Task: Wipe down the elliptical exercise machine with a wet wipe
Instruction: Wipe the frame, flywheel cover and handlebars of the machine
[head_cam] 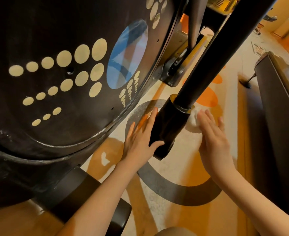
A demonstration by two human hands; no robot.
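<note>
The elliptical machine's black flywheel housing, marked with cream dots and a blue oval, fills the left of the view. A black arm runs down from the upper right to a thick black cylinder end. My left hand lies flat with straight fingers against the cylinder's left side, thumb resting across its front. My right hand presses a crumpled white wet wipe with straight fingers against the cylinder's right side, just below the collar. Much of the wipe is hidden under the fingers.
The floor is pale with orange and grey curved patterns. Another dark machine stands at the right edge with a small foot. The elliptical's base bar juts out at lower left. My knee shows at the bottom.
</note>
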